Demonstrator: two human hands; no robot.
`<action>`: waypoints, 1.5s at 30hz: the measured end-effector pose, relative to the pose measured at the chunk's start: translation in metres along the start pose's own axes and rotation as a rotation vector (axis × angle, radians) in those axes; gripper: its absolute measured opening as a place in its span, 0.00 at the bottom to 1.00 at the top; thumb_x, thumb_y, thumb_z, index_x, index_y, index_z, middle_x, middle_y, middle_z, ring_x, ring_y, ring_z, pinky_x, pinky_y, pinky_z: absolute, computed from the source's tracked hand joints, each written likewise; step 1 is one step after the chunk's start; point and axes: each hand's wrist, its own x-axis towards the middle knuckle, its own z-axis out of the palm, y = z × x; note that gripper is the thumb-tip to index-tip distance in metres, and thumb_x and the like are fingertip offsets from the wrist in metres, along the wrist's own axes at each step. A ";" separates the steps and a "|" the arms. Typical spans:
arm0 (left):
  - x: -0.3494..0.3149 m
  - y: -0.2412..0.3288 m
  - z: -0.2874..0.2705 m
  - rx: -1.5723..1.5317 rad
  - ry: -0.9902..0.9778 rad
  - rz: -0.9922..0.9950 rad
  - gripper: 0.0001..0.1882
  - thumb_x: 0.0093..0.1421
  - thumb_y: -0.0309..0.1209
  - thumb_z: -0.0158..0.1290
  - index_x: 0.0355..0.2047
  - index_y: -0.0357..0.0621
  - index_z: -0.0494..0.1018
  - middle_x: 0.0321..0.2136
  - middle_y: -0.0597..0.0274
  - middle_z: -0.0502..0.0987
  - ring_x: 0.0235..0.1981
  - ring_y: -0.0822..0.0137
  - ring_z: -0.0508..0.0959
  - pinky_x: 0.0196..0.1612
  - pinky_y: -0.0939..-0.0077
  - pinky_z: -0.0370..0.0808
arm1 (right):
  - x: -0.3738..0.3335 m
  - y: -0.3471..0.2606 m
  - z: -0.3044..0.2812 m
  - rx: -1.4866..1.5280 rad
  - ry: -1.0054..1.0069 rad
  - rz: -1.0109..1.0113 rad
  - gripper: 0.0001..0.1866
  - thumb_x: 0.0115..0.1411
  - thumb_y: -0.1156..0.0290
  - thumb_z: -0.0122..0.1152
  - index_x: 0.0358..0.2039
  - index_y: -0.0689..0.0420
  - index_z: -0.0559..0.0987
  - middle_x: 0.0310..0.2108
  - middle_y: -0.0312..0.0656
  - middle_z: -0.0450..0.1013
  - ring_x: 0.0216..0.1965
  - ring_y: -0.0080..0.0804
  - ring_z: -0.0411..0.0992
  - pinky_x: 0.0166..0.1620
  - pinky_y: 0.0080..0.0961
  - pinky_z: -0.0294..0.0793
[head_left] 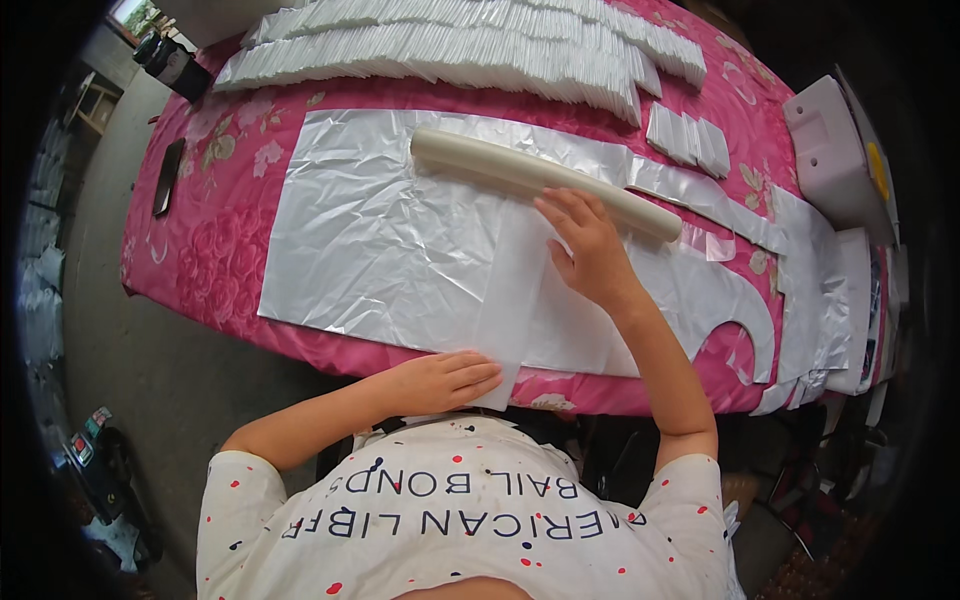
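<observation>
We press the left hand (445, 380) flat on the near end of a translucent strip (512, 300); right hand (590, 250), open, rests on its far end by the roll (545, 183); strip pulled out over the silver sheet (380, 240), folded stacks (450, 50) beyond on the counter (215, 250)

Bright even daylight, foil glare, dark fisheye-warped edges.
</observation>
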 end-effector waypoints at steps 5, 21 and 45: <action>-0.003 -0.011 -0.002 -0.122 0.051 0.080 0.21 0.53 0.27 0.46 0.49 0.37 0.66 0.51 0.56 0.67 0.51 0.61 0.69 0.55 0.70 0.66 | -0.063 -0.053 0.009 0.196 -0.296 -0.067 0.25 0.41 0.83 0.52 0.45 0.59 0.73 0.49 0.45 0.67 0.51 0.45 0.64 0.52 0.34 0.67; 0.030 -0.043 -0.027 -0.363 0.186 -0.378 0.47 0.50 0.60 0.48 0.58 0.31 0.54 0.46 0.48 0.71 0.46 0.52 0.72 0.52 0.62 0.64 | -0.071 -0.050 0.024 0.160 0.012 0.118 0.13 0.45 0.79 0.59 0.34 0.57 0.78 0.30 0.38 0.74 0.31 0.35 0.72 0.34 0.30 0.73; 0.060 -0.051 -0.010 0.027 0.179 -0.441 0.33 0.47 0.30 0.54 0.54 0.33 0.60 0.54 0.49 0.63 0.55 0.54 0.64 0.57 0.62 0.61 | -0.040 -0.015 0.020 -0.164 -0.072 -0.036 0.30 0.42 0.70 0.67 0.49 0.57 0.71 0.52 0.42 0.67 0.54 0.37 0.63 0.57 0.35 0.62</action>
